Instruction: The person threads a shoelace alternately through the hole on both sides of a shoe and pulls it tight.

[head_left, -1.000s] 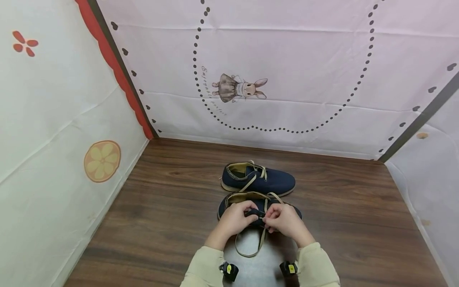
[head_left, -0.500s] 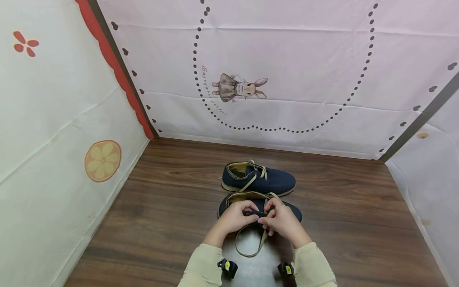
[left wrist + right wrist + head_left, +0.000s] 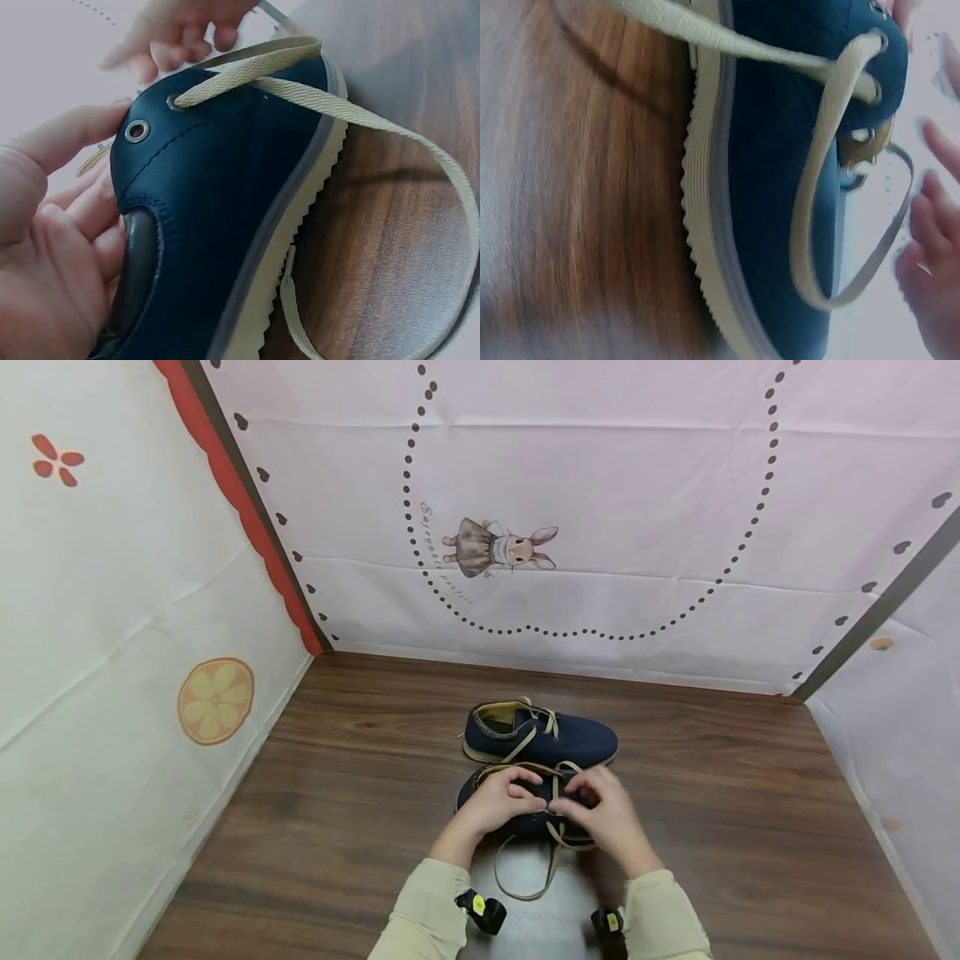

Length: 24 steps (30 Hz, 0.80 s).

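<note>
A navy canvas shoe point(image 3: 525, 825) with a cream ridged sole lies on its base, toe to the right. My left hand point(image 3: 495, 806) pinches its eyelet flap, thumb at the edge beside a bare metal eyelet point(image 3: 137, 131) and fingers inside the opening. A beige shoelace point(image 3: 360, 112) comes out of the neighbouring eyelet, crosses the shoe's side and trails down in a long curve. My right hand point(image 3: 611, 814), blurred, hovers over the laces with thumb and fingers apart. In the right wrist view a lace loop point(image 3: 802, 232) hangs over the forefoot, away from the fingers point(image 3: 934, 217).
A matching navy shoe point(image 3: 588, 739), its lace threaded, stands right behind the near one. Both are on a dark wood-grain surface point(image 3: 360, 827). A pink-white printed sheet point(image 3: 637, 502) hangs at the back, with white sheets point(image 3: 97, 635) at the sides.
My right hand has gone from working close at the flap edge to standing apart from it, fingers spread. A lace loop now shows on the shoe's near side. My left hand keeps its place.
</note>
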Motion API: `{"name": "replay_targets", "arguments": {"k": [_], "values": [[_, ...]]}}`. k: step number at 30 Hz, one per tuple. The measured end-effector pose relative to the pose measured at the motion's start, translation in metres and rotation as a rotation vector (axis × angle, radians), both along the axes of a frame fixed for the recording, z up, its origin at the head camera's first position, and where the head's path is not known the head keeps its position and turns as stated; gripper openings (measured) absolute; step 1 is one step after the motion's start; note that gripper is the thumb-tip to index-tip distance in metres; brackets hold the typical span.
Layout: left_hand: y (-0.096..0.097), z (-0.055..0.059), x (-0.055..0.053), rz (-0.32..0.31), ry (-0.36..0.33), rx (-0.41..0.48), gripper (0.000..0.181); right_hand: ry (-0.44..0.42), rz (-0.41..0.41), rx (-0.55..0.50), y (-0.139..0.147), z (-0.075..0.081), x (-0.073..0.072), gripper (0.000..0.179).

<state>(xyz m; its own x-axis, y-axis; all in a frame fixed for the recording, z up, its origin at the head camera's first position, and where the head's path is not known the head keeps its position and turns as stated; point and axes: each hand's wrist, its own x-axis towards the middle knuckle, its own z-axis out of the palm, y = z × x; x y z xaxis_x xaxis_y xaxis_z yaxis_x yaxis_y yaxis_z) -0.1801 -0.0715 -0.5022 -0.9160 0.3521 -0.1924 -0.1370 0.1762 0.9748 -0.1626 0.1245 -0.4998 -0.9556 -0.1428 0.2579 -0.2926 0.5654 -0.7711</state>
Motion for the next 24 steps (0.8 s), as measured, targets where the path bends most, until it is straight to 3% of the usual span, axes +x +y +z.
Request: {"name": "replay_targets", "arguments": {"k": [3, 6, 8, 11, 14, 17, 20, 24], "values": [[0.0, 0.001, -0.001, 0.032, 0.001, 0.026, 0.031, 0.032, -0.137, -0.076, 0.012, -0.002, -0.005, 0.017], [-0.002, 0.001, -0.001, 0.026, 0.006, -0.012, 0.027, -0.092, -0.178, 0.025, 0.026, -0.003, -0.006, 0.013], [-0.004, 0.003, -0.002, -0.028, 0.003, -0.078, 0.024, -0.183, -0.125, 0.127, 0.032, -0.003, -0.006, 0.018], [-0.007, 0.005, -0.004, -0.161, 0.001, -0.187, 0.02, -0.272, -0.024, 0.214, 0.035, -0.004, -0.005, 0.024], [-0.009, 0.008, -0.008, -0.309, 0.011, -0.241, 0.022, -0.279, 0.031, 0.244, 0.033, -0.004, -0.005, 0.035], [-0.01, 0.009, -0.012, -0.438, 0.041, -0.235, 0.024, -0.274, 0.074, 0.3, 0.029, -0.004, -0.003, 0.052], [-0.009, 0.009, -0.012, -0.486, 0.105, -0.25, 0.02, -0.271, 0.109, 0.348, 0.02, -0.008, -0.002, 0.073], [-0.006, 0.008, -0.012, -0.459, 0.197, -0.334, 0.011, -0.28, 0.138, 0.338, 0.013, -0.013, -0.003, 0.092]]}}
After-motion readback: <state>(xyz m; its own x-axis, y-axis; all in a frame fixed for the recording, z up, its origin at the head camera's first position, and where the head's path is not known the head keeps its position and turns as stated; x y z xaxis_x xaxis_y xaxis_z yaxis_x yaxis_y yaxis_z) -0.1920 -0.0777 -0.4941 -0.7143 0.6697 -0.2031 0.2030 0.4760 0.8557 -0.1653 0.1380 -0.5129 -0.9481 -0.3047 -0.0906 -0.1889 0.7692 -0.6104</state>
